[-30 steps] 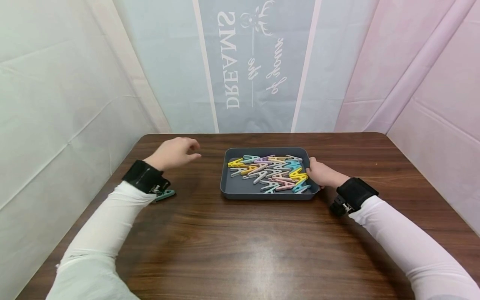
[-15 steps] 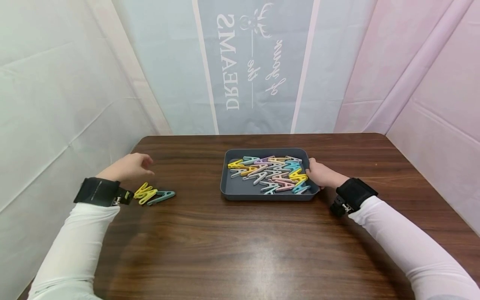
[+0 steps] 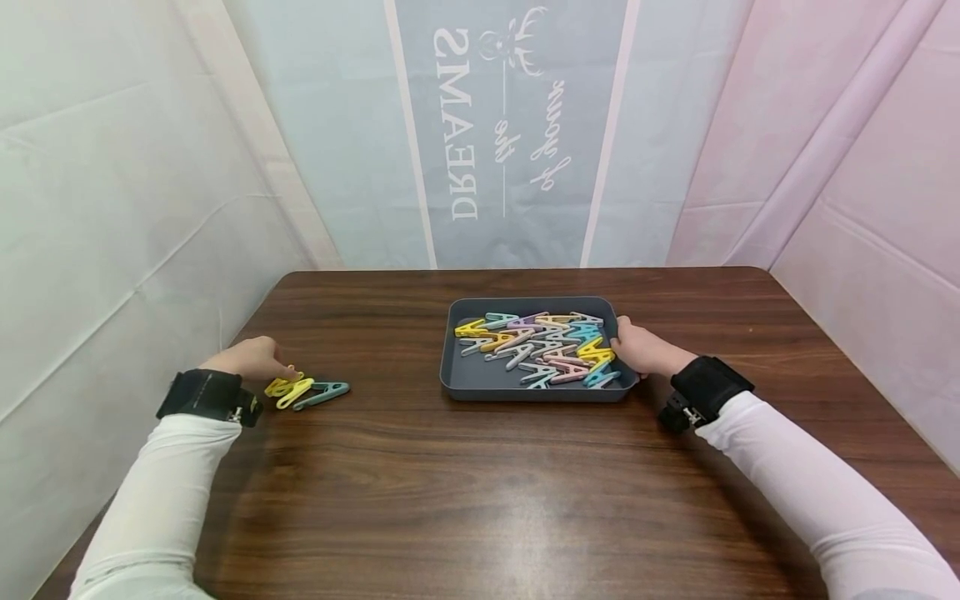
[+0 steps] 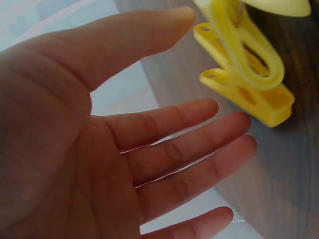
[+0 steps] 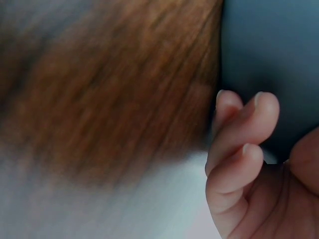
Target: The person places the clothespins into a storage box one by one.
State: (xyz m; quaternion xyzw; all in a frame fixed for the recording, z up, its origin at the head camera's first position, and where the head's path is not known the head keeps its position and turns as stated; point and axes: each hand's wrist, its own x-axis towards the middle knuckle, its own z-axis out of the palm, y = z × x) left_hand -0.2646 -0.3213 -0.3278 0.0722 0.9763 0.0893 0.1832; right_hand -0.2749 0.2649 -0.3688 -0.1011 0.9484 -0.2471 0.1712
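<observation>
My left hand (image 3: 251, 358) is at two yellow clothespins on the left of the table, its thumb and fingers spread apart. In the left wrist view the fingertips end just short of a deep yellow clothespin (image 4: 249, 98), over which a paler yellow clothespin (image 4: 273, 74) lies crosswise. A teal clothespin (image 3: 322, 395) lies open-legged beside them. On the right, my right hand (image 3: 645, 347) grips the right end of a dark grey tray (image 3: 480, 393), fingers curled against its wall. Inside the tray lie many clothespins (image 3: 519, 357) in yellow, blue, pink, purple, orange and grey.
The dark wood table (image 3: 465, 500) has rounded far corners. A printed curtain (image 3: 510, 233) hangs behind its far edge, and pale cloth walls (image 3: 135, 208) stand at both sides. Black camera bands (image 3: 198, 395) wrap both wrists.
My left hand has moved left and toward me from beside the tray, then lowered to the yellow clothespins, which its arm hid at first. My right hand stays on the tray.
</observation>
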